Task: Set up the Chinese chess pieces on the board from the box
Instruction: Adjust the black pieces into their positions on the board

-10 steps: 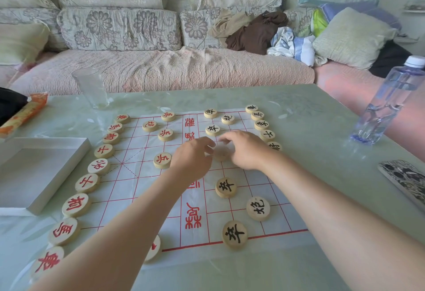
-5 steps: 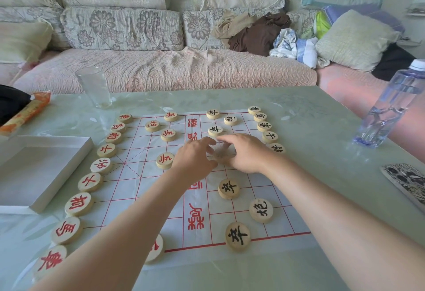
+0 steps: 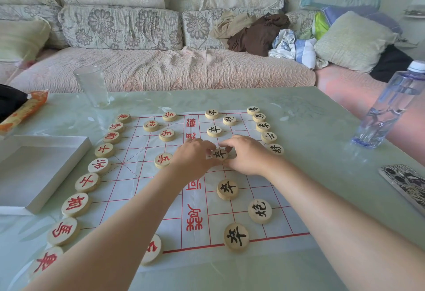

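- Fingers: the right hand curls its fingers over the far and right rim of the black soldier piece. The left hand sets its curled fingers against the left rim. The piece is gripped between both hands.
- Location: the piece lies flat and face up on the board, directly between the two sets of fingertips.
- Step in hand, as judged: seating this soldier on its crossing.
- Recommended practice: slide rather than lift. Centre the disc on the line intersection, in file with the black soldier beyond the fingertips and the one on the wrist side. Release both hands straight upward so that the thin board sheet does not drag.
- Appearance: a pale, round wooden disc with a black character on top and a smooth rim.
- Outward: a red soldier sits just left of the left knuckles. The white box lies well left of the left forearm.
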